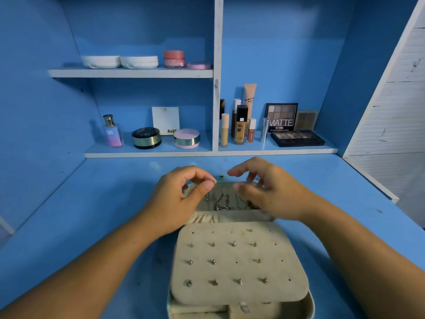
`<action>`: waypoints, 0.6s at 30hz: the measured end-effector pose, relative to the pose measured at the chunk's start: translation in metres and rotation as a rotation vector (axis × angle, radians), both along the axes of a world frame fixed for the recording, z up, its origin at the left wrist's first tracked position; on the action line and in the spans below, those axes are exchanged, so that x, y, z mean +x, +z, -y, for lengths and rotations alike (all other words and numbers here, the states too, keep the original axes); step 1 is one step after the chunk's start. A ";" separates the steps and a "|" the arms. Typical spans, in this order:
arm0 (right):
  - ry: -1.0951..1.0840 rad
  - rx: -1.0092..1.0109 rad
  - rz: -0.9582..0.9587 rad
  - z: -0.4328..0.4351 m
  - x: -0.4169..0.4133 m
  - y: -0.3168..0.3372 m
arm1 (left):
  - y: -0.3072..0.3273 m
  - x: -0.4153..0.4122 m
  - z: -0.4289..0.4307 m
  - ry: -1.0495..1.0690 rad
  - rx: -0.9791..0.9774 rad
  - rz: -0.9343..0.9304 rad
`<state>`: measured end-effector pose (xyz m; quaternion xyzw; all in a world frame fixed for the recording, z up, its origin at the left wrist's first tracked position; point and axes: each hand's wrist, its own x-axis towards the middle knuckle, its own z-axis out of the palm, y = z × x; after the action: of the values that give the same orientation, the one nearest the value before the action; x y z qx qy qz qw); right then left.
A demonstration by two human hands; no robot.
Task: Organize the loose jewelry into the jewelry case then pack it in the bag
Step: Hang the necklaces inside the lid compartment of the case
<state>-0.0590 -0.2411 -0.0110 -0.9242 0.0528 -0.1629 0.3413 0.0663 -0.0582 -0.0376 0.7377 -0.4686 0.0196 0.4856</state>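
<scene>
**Pinching a small piece over the open jewelry case**

Nearest you, well short of both grips, the jewelry case (311,305) lies open on the counter (92,203). Its earring panel (225,271) already carries rows of studs (213,282), with several holes bare. Just under your wrists sits the gathered pocket (218,218). Directly beneath the grips, the raised lid (226,184) shows chains (226,199) hanging inside.

Your left grip (181,196) pinches a ring-like piece (213,180) between thumb and forefinger, above the lid's left corner. Your right grip (271,192) is blurred, fingers half-curled at the lid's top edge; whether it holds anything cannot be told.

You look to be midway through the sorting step, with this piece not yet placed. The next move, as I judge it, calls for lowering it carefully into a slot or the pocket without snagging the chains.

Beyond the grips, a shelf (151,154) carries cosmetics (239,125). No bag is in view, so packing lies ahead.
</scene>
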 end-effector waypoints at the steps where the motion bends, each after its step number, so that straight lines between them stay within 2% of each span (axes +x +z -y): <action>1: 0.038 -0.028 -0.008 -0.005 0.003 -0.004 | 0.001 0.001 -0.001 0.011 -0.007 0.094; 5: 0.116 -0.093 0.028 -0.019 0.010 -0.014 | 0.010 0.003 -0.004 0.052 -0.065 0.473; 8: 0.091 -0.053 0.100 -0.025 0.012 -0.013 | 0.017 0.004 -0.007 0.074 -0.106 0.649; 11: 0.091 0.041 0.141 -0.028 0.011 -0.011 | 0.019 0.005 -0.008 0.084 -0.122 0.688; 18: 0.168 0.146 0.089 -0.035 0.004 -0.004 | 0.019 -0.001 -0.008 0.122 -0.177 0.625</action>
<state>-0.0554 -0.2066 -0.0154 -0.8899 -0.0283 -0.1703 0.4223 0.0649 -0.0506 -0.0185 0.6777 -0.5464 0.3147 0.3784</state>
